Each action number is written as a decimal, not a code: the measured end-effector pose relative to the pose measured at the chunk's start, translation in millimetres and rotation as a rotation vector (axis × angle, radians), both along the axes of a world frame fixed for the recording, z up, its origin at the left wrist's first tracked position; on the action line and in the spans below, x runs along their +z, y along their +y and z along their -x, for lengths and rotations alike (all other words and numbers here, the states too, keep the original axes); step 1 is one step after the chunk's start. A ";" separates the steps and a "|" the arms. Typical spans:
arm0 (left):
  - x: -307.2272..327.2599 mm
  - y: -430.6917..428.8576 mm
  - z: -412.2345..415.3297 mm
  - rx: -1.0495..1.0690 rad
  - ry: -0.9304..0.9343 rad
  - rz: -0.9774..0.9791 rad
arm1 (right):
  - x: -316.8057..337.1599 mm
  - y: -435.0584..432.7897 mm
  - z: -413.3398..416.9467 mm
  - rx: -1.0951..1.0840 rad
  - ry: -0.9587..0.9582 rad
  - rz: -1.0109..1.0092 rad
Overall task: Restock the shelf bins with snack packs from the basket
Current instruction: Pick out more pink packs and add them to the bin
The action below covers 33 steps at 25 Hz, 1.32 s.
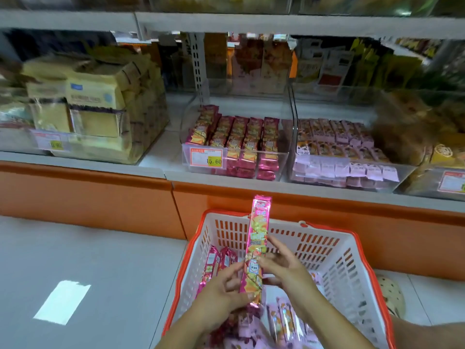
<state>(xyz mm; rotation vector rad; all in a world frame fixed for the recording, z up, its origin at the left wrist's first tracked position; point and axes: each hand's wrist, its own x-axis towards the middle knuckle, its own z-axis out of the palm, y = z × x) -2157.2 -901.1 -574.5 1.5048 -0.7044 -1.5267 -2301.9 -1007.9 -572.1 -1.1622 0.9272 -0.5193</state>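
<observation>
A long pink snack pack (257, 238) stands upright above the white basket with the orange rim (352, 268). My left hand (224, 290) pinches its lower end from the left. On the right, my right hand (284, 268) holds its middle with the fingers curled round it. More pink packs (216, 263) lean inside the basket, and paler ones (284, 321) lie at its bottom. On the shelf above, a clear bin (235, 161) holds rows of the same pink packs (241, 137).
A second clear bin (352, 182) to the right holds pale pink packs. To the left stand stacked beige boxes (95, 109). An orange shelf front (100, 192) runs below the bins. The grey floor (88, 260) stretches to the left of the basket.
</observation>
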 end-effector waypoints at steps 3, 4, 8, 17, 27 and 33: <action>45.4 -12.3 -25.7 -0.025 -0.050 0.134 | 46.0 -0.5 -18.7 -0.040 -0.086 0.157; 66.5 -16.5 -36.0 -0.043 -0.076 0.189 | 66.3 -2.4 -26.8 -0.064 -0.130 0.204; 137.6 -47.5 -87.4 0.184 -0.307 0.438 | 142.8 -44.7 -73.5 -0.136 -0.254 0.368; 139.9 -100.3 -140.0 0.387 -0.708 0.382 | 160.6 -182.8 -194.4 -0.201 0.166 0.392; 128.0 -86.6 -139.7 0.322 -0.619 0.357 | 146.1 -172.9 -201.8 -0.042 0.392 0.483; 78.1 -54.2 -109.7 0.414 -0.975 0.153 | 120.9 -62.6 -98.8 -0.405 -0.096 0.728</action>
